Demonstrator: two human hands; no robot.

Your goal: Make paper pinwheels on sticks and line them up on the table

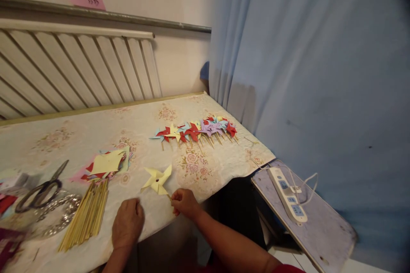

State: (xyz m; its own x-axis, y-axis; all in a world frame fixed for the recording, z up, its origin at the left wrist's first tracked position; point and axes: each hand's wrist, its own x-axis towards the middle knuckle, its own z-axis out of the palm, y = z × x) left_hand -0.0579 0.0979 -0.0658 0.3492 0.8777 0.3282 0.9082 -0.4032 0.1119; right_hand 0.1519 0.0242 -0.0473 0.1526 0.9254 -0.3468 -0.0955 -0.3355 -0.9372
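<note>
My right hand (184,203) is closed in a pinch on the stick of a pale yellow paper pinwheel (156,179), which lies flat on the flowered tablecloth (80,136) near the front edge. My left hand (127,223) rests on the cloth just left of it, fingers curled under and nothing visible in them. A bundle of thin wooden sticks (86,215) lies to the left of my left hand.
A row of finished pinwheels (197,130) in red, yellow, blue and purple lies farther back on the right. Cut paper squares (107,163), scissors (41,187) and a shiny chain sit at the left. A power strip (286,194) rests on a board at the right, beside a blue curtain.
</note>
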